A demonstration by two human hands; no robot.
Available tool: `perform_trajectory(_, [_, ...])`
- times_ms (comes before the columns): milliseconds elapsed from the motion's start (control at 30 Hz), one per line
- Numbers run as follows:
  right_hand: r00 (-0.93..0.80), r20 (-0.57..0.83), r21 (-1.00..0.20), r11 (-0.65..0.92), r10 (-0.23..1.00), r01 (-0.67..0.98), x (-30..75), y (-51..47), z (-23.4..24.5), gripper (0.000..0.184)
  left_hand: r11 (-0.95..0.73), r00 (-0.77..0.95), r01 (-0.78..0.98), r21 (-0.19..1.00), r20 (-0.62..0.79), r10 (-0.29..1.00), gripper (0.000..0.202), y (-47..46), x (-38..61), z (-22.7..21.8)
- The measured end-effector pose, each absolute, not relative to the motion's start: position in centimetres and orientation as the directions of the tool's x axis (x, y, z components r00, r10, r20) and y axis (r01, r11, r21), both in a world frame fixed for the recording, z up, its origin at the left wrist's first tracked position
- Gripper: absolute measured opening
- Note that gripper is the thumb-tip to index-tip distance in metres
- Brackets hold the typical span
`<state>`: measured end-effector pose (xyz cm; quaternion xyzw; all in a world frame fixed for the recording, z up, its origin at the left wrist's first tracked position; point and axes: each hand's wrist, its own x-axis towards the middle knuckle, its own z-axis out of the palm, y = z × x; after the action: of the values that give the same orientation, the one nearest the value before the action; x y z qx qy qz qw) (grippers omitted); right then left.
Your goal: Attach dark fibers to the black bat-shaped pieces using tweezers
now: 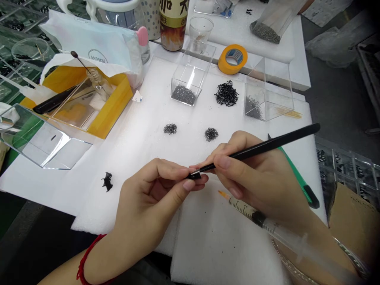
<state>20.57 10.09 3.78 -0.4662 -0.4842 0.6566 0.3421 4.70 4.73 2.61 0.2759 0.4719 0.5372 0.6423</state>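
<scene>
My left hand (148, 202) pinches a small black part (194, 176) between thumb and fingers; its exact kind is too small to tell. In my right hand (252, 170) are black tweezers (267, 141), slanting down to the left. Their metal tip touches or lies just over the black part. Below the right hand, a syringe (242, 206) with an orange tip lies on the white foam sheet (142, 138). A green-handled cutter (297, 174) is partly hidden behind that hand. Left of my left hand sits a black spiky piece (107, 181).
Two small piles of tiny dark bits (170, 128) lie ahead, with a heap of short black pieces (226, 94) beyond. Clear boxes (187, 89), orange tape (232, 59), a bottle (173, 27) and a cup (201, 29) stand behind. A yellow box (111, 113) is at left.
</scene>
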Motion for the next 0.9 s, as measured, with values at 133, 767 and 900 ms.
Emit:
perform_trajectory(133, [-0.339, -0.277, -0.956, -0.294, 0.899, 0.001, 20.54, 10.07, 3.79, 0.016, 0.259, -0.047, -0.403, 0.878, -0.303, 0.952, 0.019, 4.69, 4.67, 2.60])
perform_trajectory(767, [-0.340, -0.285, -0.953, -0.304, 0.896, -0.003, 20.52, 10.14, 3.90, 0.017, 0.251, -0.041, -0.383, 0.889, -0.288, 0.957, 0.019, 4.58, 4.55, 2.48])
perform_trajectory(900, [-0.339, -0.298, -0.949, -0.314, 0.892, 0.008, 20.51, 10.13, 3.95, 0.017, 0.256, -0.032, -0.394, 0.883, -0.291, 0.956, 0.019, 4.66, 4.58, 2.42])
